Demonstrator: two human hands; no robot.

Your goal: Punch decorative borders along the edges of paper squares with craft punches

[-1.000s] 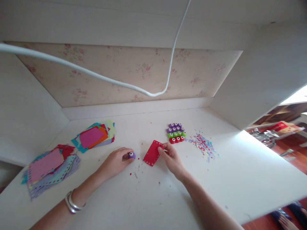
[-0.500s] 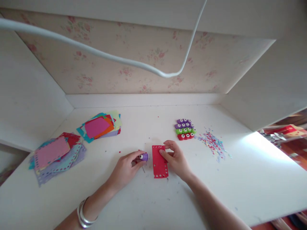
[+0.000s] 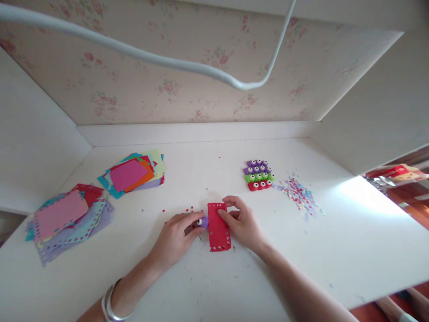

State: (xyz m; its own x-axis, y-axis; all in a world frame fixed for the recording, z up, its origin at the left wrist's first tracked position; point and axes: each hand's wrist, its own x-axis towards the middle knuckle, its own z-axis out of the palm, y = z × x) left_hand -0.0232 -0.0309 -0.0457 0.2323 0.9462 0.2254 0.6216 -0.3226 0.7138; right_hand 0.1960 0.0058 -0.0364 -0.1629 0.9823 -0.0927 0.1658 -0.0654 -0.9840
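My left hand point(image 3: 181, 235) grips a small purple paper punch point(image 3: 203, 222) with a round white-and-black button like an eye. Between thumb and fingers, my right hand point(image 3: 241, 222) pinches a red paper card point(image 3: 217, 228) by its right side. Small holes run along the card's top, bottom and part of its right edge. The card's left edge meets the mouth of the punch; whether it sits inside the slot I cannot tell. A few tiny red paper bits point(image 3: 189, 210) lie just beyond my left fingers.
Several purple, green and red punches point(image 3: 258, 170) stand in rows at the back right, beside scattered confetti point(image 3: 298, 194). Left are a pile of uncut coloured cards point(image 3: 129, 175) and a pile of punched sheets point(image 3: 63, 214). A white cable point(image 3: 187, 66) hangs ahead. A person's legs point(image 3: 398, 308) show lower right.
The red card has turned from slanted to upright. My left hand has brought the purple punch rightward against the card's left edge. The camera view has tilted down.
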